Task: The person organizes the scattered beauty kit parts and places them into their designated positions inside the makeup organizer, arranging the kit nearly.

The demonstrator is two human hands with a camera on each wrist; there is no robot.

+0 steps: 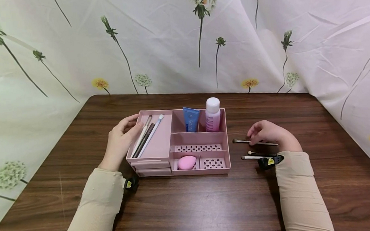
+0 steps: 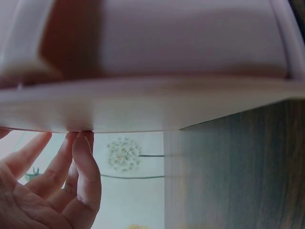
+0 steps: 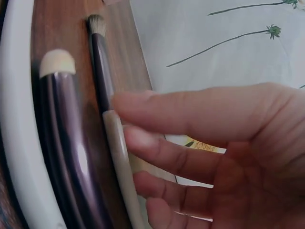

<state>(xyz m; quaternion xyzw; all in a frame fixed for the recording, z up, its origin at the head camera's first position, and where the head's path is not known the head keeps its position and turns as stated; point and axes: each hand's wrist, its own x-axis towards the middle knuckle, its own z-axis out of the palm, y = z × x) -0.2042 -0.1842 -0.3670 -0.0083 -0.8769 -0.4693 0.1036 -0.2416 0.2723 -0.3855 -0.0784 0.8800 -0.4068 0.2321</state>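
A pink makeup organizer (image 1: 164,138) stands on the table. My left hand (image 1: 119,139) rests against its left side, fairly straight fingertips touching the outer wall (image 2: 128,112) in the left wrist view. Two makeup brushes and a dark pen-like stick (image 1: 143,140) lie on its flat top. To the right, my right hand (image 1: 265,131) is at a thin makeup brush (image 3: 116,138) lying on the table. The thumb touches its handle, with the other fingers loosely bent beside it. Nearer to me lie a dark-handled brush (image 3: 66,114) and a white-handled one (image 3: 19,119), partly under the wrist.
In the organizer's back compartments stand a blue tube (image 1: 191,120) and a pink bottle with a white cap (image 1: 213,115). A pink makeup sponge (image 1: 186,162) sits in a front compartment, above two small drawers (image 1: 153,168). A flowered cloth (image 1: 167,42) hangs behind the table.
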